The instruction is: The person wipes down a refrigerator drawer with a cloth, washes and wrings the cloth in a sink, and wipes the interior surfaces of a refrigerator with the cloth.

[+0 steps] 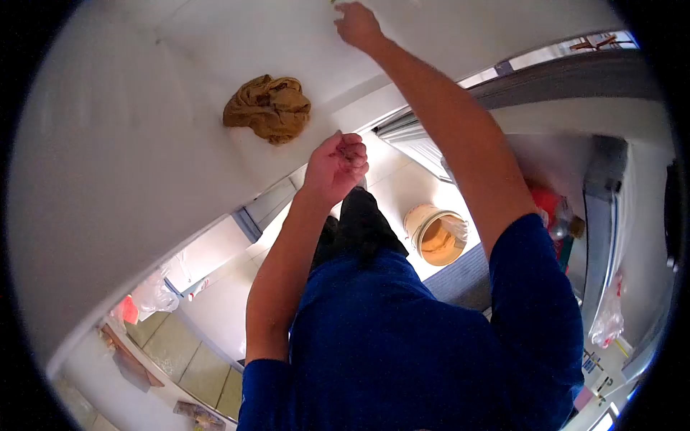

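Note:
My left hand is held in front of my body with its fingers curled inward. Whatever lies inside those fingers, if anything, is hidden. My right hand reaches far out over the white surface, its fingers pinched together at the top edge of the view. A tiny yellowish bit shows at those fingertips, too small to name. On the white surface, beyond my left hand and to its left, lies a crumpled brown cloth, touched by neither hand.
A bucket, brownish inside, stands on the floor to my right, beside a grey mat. Plastic bags are at the lower left. A bottle is beyond my right arm. Another plastic bag hangs at the right.

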{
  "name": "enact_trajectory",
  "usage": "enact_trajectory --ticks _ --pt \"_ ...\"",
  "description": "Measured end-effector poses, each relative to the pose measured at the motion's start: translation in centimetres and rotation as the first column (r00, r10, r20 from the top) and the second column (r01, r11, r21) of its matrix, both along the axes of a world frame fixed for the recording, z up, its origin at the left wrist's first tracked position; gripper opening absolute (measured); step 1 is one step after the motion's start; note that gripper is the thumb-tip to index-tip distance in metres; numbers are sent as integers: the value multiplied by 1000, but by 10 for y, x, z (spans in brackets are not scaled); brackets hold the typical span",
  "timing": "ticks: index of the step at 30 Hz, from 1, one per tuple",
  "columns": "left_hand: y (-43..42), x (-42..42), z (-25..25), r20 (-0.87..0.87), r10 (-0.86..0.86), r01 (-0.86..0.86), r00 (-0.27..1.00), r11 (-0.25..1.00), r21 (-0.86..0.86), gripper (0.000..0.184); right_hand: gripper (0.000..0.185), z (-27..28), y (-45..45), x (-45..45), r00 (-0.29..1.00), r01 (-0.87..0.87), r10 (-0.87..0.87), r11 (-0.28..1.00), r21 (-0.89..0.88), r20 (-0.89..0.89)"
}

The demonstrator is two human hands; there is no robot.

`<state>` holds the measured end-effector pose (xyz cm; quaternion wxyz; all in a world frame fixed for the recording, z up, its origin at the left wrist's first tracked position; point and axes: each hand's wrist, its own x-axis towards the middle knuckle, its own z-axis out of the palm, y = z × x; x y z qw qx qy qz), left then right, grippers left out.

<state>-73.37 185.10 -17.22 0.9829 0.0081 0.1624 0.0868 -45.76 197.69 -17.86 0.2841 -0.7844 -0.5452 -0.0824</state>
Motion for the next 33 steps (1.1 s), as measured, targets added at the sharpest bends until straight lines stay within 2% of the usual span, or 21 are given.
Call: enact_trajectory --ticks 1,3,5,6,7,9,10,12,14,16,18,20,22,23,24,25,27,28,30,31,33 --pt "5 -5 12 -87 35 -35 996 999 10 34 50 -84 44 45 967 -4 -11 998 59 255" --pt "10 -9 30 -178 81 -77 981 997 28 36 27 -54 67 56 1000 8 -7 991 131 -10" --pt "19 -10 36 -186 145 -137 972 989 58 40 26 -51 83 62 998 -23 15 992 122 61" --pt "25 -11 25 -37 146 -144 989 988 52 42 25 -49 89 64 990 -44 29 993 112 135" --pt "34 -8 24 -47 152 -149 987 987 65 42 25 -46 97 63 992 -48 32 991 124 123" --pt "41 -1 26 -86 222 -220 971 975 25 43 29 -38 99 50 997 71 -70 974 -216 15" --pt "49 3 19 22 227 -226 974 974 -23 43 29 -29 88 39 998 63 -64 975 -212 1" --pt "64 16 20 0 283 -283 959 959 -19 43 20 -5 51 8 993 -4 -25 966 -258 -111" --pt "79 28 16 -64 371 -374 926 926 -47 45 20 -4 29 -17 999 49 -39 943 -329 37" --pt "90 37 16 -123 384 -390 915 921 -21 46 14 -4 1 -37 999 52 -53 980 -192 2" --pt "95 40 9 -149 376 -380 915 925 -3 49 13 2 -26 -51 970 0 -22 996 -91 -241" --pt "94 51 7 -220 406 -415 887 910 5 48 14 52 -58 -79 863 -16 -40 994 -106 -503" --pt "93 61 13 -277 415 -428 867 904 17 48 15 77 -86 -105 618 -170 55 983 -65 -784" --pt "95 62 17 -273 420 -425 866 904 43 46 16 90 -98 -118 635 -232 98 970 -68 -767" --pt "94 65 19 -265 423 -423 866 904 58 44 16 91 -104 -125 797 -269 171 959 -87 -579" --pt "92 67 20 -236 410 -413 881 910 38 44 15 87 -104 -125 808 -256 203 966 -20 -553" --pt "94 61 19 -359 415 -435 836 900 26 39 17 87 -95 -114 781 -112 87 994 -2 -618" --pt "98 56 9 -346 408 -430 845 903 16 39 17 90 -91 -103 792 -105 79 994 -7 -605" --pt "100 44 -19 -27 312 -307 950 909 -281 33 24 97 -72 -79 950 87 -74 996 31 -303" --pt "98 43 -15 -25 310 -304 950 910 -282 33 32 99 -60 -63 980 141 -125 985 99 -152" --pt "97 43 0 -98 310 -312 946 775 -550 20 31 104 -36 -29 950 245 -274 951 190 148"
